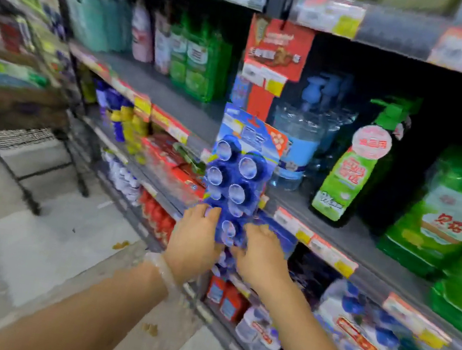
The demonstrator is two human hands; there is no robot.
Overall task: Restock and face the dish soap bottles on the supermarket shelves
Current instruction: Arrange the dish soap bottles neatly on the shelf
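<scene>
Both your left hand [196, 237] and right hand [260, 254] grip the blue blister pack [238, 176], fingers curled round its bottom edge. Looks like tidying first; green dish soap bottle [352, 170] waits at 2 o'clock, needs facing next.

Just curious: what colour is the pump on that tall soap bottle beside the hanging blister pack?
Green, on the dark soap bottle with a light green label. Head view shows it.

Dark metal shelving [173, 95] runs from far left to near right in front of me, its edges lined with red and yellow price tags [316, 244]. The pale tiled floor [30, 233] spreads out at my left, with small brown scraps [121, 245] on it. A black wire cart [18, 121] stands far left.
</scene>
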